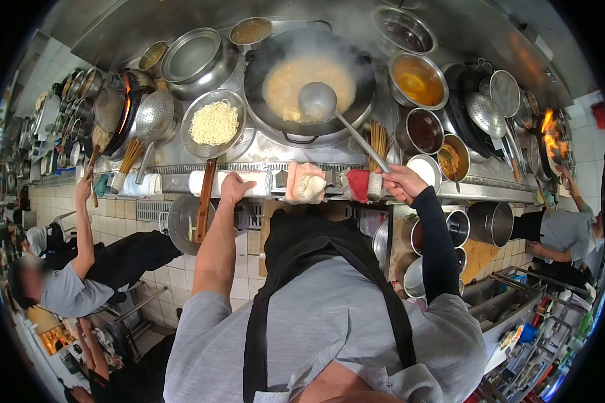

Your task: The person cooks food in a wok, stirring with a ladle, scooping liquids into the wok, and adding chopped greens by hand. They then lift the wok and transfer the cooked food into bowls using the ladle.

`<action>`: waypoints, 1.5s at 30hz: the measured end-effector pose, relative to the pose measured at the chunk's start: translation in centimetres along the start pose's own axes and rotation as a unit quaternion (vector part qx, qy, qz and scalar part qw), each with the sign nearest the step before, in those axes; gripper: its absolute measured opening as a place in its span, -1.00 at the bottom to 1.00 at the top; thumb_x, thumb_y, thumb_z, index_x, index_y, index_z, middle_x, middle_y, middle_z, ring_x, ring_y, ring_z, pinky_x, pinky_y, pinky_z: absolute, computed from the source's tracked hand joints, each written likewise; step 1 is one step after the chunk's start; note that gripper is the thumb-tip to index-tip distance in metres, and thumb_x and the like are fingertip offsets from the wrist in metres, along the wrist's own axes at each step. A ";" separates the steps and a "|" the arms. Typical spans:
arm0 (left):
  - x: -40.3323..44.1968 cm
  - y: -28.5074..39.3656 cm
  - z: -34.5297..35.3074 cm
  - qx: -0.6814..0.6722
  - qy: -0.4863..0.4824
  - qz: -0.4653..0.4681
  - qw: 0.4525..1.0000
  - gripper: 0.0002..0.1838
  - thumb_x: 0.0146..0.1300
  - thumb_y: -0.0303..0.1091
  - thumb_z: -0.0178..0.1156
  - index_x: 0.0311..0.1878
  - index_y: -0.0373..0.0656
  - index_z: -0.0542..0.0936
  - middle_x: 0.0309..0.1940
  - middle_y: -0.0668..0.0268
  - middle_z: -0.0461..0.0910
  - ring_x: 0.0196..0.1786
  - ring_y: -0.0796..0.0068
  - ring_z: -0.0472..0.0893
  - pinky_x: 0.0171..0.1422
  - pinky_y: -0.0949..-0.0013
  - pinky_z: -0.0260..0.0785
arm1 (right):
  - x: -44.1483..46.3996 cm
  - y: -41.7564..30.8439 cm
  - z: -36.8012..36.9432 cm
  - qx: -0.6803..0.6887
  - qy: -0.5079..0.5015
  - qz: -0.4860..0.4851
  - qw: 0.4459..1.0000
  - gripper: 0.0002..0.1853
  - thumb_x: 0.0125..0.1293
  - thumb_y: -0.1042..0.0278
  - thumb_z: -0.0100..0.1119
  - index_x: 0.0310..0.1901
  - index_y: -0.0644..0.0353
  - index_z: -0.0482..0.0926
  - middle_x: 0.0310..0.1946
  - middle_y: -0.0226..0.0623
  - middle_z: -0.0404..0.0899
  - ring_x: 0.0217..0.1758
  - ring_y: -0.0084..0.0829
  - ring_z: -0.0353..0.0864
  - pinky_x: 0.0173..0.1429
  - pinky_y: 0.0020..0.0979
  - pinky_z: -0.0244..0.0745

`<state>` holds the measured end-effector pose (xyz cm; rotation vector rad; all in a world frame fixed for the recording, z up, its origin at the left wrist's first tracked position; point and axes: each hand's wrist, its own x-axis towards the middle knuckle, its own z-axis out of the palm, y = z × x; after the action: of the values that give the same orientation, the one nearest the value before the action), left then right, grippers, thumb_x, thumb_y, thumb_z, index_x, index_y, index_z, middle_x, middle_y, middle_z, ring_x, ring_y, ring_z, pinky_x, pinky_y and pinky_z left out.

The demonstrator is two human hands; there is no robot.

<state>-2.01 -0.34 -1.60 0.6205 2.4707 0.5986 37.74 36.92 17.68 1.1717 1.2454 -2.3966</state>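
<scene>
Steel range (173, 146): right hand (403, 185) clenched on ladle (324, 107) over steaming wok (256, 79) of broth (279, 86); left hand (236, 189) on white towel (259, 183), grip unclear

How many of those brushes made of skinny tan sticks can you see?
2. One tan thin-stick brush is at the left, beside a round perforated metal skimmer; the second brush is beside the long-handled metal ladle in the right hand. More may be hidden.

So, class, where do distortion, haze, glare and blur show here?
Head view throughout: corners black, side co-workers tipped by warping; steam veils the far side of the wok; the orange broth glints; the left-edge co-worker's head is blurred.
</scene>
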 end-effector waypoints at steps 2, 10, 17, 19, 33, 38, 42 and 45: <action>-0.2 0.3 -0.1 0.008 0.011 0.003 1.000 -0.36 -0.18 0.13 0.65 -0.41 -0.27 0.57 -0.41 0.00 0.68 -0.27 0.06 0.67 -0.07 0.16 0.51 | -0.1 0.3 0.4 0.006 -0.001 -0.003 1.000 -0.71 0.58 0.38 0.06 0.25 0.21 0.46 -0.48 -0.56 0.33 -0.65 -0.76 0.16 -0.64 -0.62 0.01; -0.3 0.5 -0.2 0.007 0.013 0.002 1.000 -0.36 -0.18 0.13 0.66 -0.41 -0.28 0.58 -0.39 -0.02 0.69 -0.25 0.03 0.69 -0.05 0.16 0.52 | -0.3 1.2 1.9 0.113 -0.044 0.001 0.993 -0.69 0.60 0.36 0.05 0.27 0.25 0.46 -0.46 -0.57 0.29 -0.62 -0.80 0.16 -0.65 -0.68 0.04; -0.3 0.2 0.0 0.007 0.011 -0.002 1.000 -0.36 -0.17 0.13 0.66 -0.40 -0.27 0.58 -0.38 -0.02 0.69 -0.24 0.03 0.69 -0.04 0.15 0.52 | -2.8 3.1 6.0 0.195 -0.141 0.003 0.970 -0.60 0.63 0.37 -0.03 0.38 0.35 0.36 -0.43 -0.51 0.29 -0.62 -0.81 0.18 -0.68 -0.72 0.09; -0.2 0.3 0.0 0.008 0.012 -0.002 1.000 -0.36 -0.17 0.12 0.66 -0.40 -0.27 0.58 -0.38 -0.02 0.69 -0.24 0.03 0.69 -0.05 0.15 0.52 | -3.5 3.1 7.5 0.160 -0.162 -0.002 0.974 -0.64 0.62 0.35 -0.01 0.33 0.30 0.39 -0.44 -0.53 0.29 -0.62 -0.80 0.17 -0.66 -0.71 0.07; -0.4 -0.1 0.6 -0.019 0.034 -0.005 0.999 -0.40 -0.17 0.09 0.67 -0.43 -0.24 0.58 -0.39 0.04 0.67 -0.29 0.09 0.67 -0.10 0.15 0.51 | 0.8 3.7 12.8 -0.109 0.085 -0.161 0.977 -0.78 0.50 0.38 0.19 0.06 0.21 0.44 -0.52 -0.56 0.32 -0.67 -0.71 0.25 -0.67 -0.54 0.14; -0.5 0.0 0.6 -0.022 0.037 -0.003 0.999 -0.41 -0.17 0.07 0.67 -0.43 -0.25 0.59 -0.40 0.05 0.68 -0.29 0.09 0.67 -0.10 0.15 0.51 | 3.9 1.4 10.6 -0.009 0.158 -0.180 0.971 -0.83 0.49 0.42 0.16 0.00 0.17 0.39 -0.51 -0.46 0.36 -0.70 -0.67 0.23 -0.70 -0.51 0.11; -0.6 0.3 0.4 -0.016 0.038 0.002 0.999 -0.41 -0.18 0.07 0.67 -0.43 -0.26 0.59 -0.40 0.02 0.69 -0.30 0.09 0.68 -0.09 0.16 0.52 | 5.2 0.3 8.0 0.075 0.100 -0.162 0.979 -0.85 0.50 0.41 0.15 -0.01 0.13 0.40 -0.46 -0.45 0.39 -0.66 -0.68 0.21 -0.65 -0.53 0.08; -0.6 0.3 0.3 -0.025 0.039 0.004 0.999 -0.40 -0.18 0.07 0.67 -0.43 -0.27 0.59 -0.41 0.01 0.69 -0.30 0.07 0.68 -0.09 0.16 0.52 | 6.3 -0.7 7.0 0.102 0.060 -0.129 0.985 -0.84 0.52 0.38 0.17 0.02 0.10 0.41 -0.45 -0.47 0.38 -0.62 -0.70 0.23 -0.61 -0.53 0.12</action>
<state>-1.26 -0.35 -1.47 0.5975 2.5184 0.6963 29.30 33.11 15.86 1.3000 1.2817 -2.7343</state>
